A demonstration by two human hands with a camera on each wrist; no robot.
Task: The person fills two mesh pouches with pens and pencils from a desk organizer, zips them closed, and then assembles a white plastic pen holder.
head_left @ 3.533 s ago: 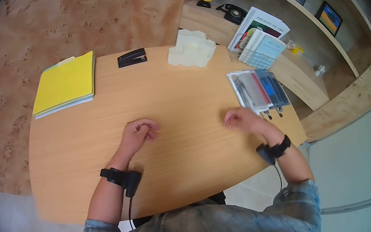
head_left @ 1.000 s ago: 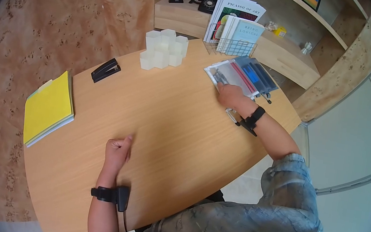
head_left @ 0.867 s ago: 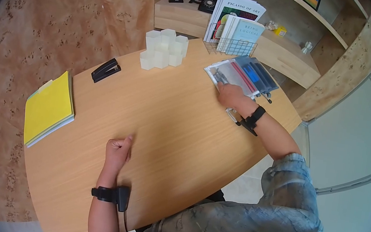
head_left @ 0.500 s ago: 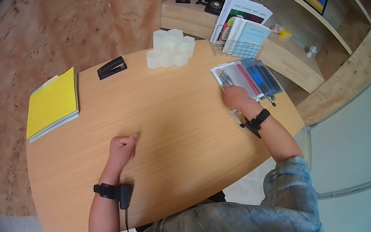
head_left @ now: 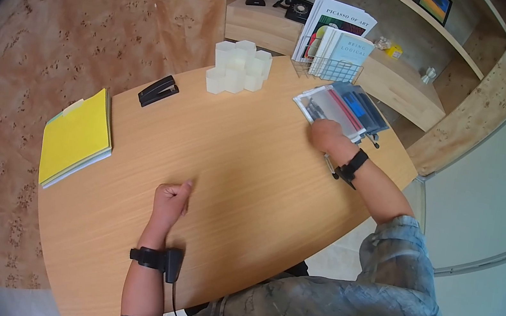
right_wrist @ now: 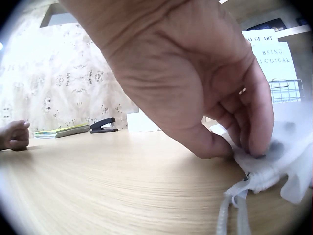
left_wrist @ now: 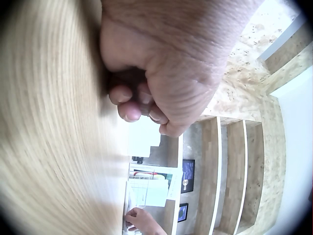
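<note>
In the head view my right hand (head_left: 328, 137) is at the near edge of a translucent zipper pouch (head_left: 339, 113) at the table's right side. Thumb and fingertips pinch the pouch's zipped edge in the right wrist view, where its white zipper strap (right_wrist: 234, 208) hangs below. Dark pens or similar shapes show through the pouch. Darker pouches (head_left: 369, 112) lie against it, one with blue showing. My left hand (head_left: 170, 203) rests on the table, loosely curled with the thumb on top, and holds nothing.
A black stapler (head_left: 159, 90) and a yellow folder on a paper stack (head_left: 76, 138) lie along the left. White hexagonal holders (head_left: 237, 72) stand at the back. Beside them is a wire rack (head_left: 327, 69) with books. Shelves rise behind the table (head_left: 218, 218).
My right hand has come from above the table to the translucent pouch and taken hold of its edge. My left fingers have curled in more. The head view has shifted.
</note>
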